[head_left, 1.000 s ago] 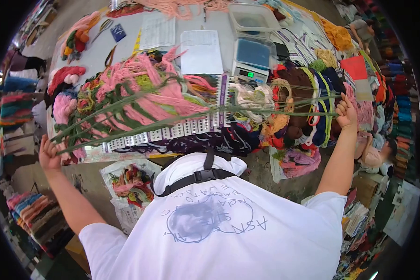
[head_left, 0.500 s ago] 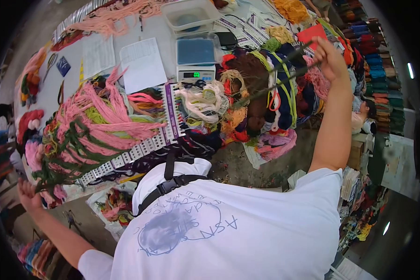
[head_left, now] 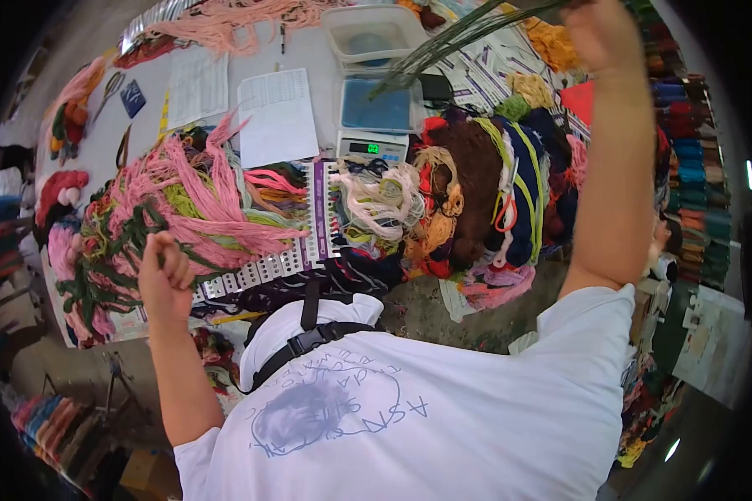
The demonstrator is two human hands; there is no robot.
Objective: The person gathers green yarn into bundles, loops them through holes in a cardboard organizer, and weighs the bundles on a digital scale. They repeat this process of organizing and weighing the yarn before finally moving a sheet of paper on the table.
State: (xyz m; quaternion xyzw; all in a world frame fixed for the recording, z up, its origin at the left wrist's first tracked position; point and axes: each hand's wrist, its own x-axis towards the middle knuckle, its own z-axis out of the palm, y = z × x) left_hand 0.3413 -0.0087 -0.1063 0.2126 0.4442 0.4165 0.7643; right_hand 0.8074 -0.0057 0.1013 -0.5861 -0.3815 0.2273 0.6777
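Many fine, dark-green strands (head_left: 430, 54) trail from the gripping right hand (head_left: 595, 37); the left hand (head_left: 167, 271) curls, its grip unclear.

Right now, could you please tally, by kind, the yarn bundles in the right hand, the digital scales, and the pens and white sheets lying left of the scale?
Green yarn bundle in the right hand: 1
Digital scale: 1
Pen: 1
White sheets: 2
Total: 5

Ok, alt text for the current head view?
A person's right hand, upper right, holds strands of green yarn over a table. The left hand, loosely curled, is near a pile of pink yarn; a scale sits farther back.
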